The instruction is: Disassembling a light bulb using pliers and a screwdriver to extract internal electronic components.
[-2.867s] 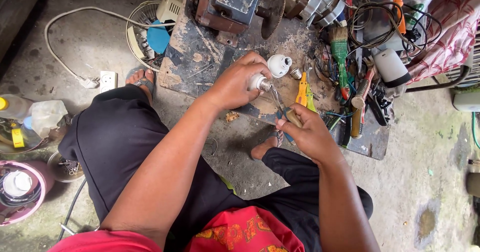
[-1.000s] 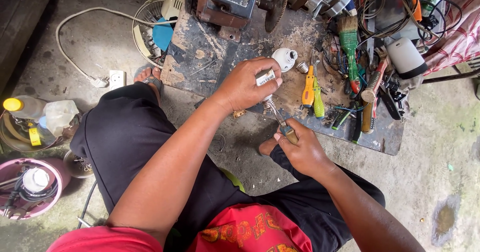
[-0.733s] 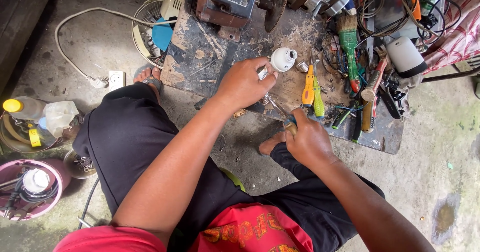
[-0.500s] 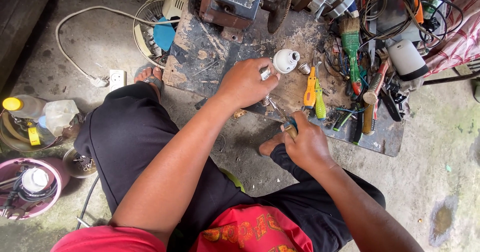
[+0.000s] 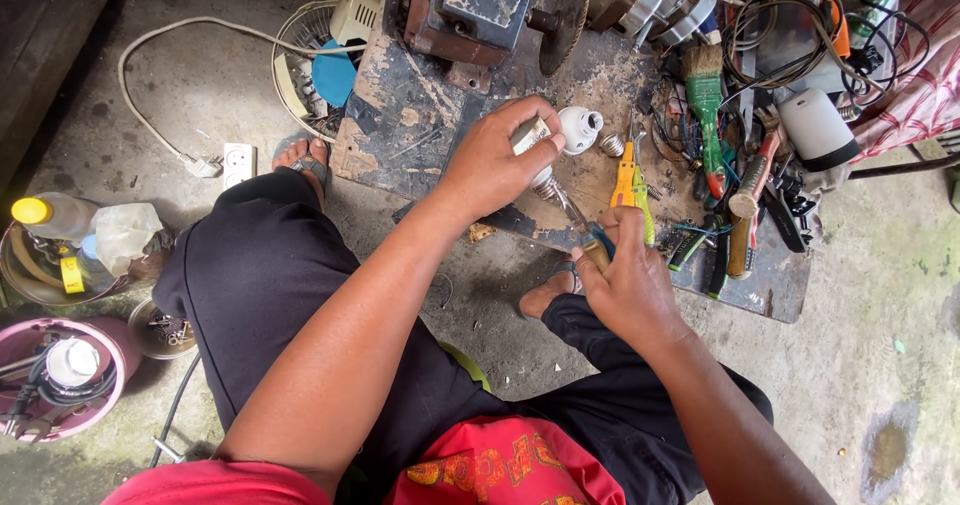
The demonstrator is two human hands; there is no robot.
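A: What is the left hand doing?

B: Its fingers are clamped round one small white lamp part with a screw base, tilted toward the tool, probably to steady it.

A: And the right hand?

B: Clenched on one screwdriver, tip meeting the part just below the left fingertips.

A: Nearby?

B: One white socket shell just beyond the left fingers; one pair of yellow-handled pliers above the right knuckles.

Soft, even daylight is filling the scene; shadows are staying faint and no glare is showing. Focus is holding sharp throughout, while wide-angle distortion is bending the frame edges slightly.
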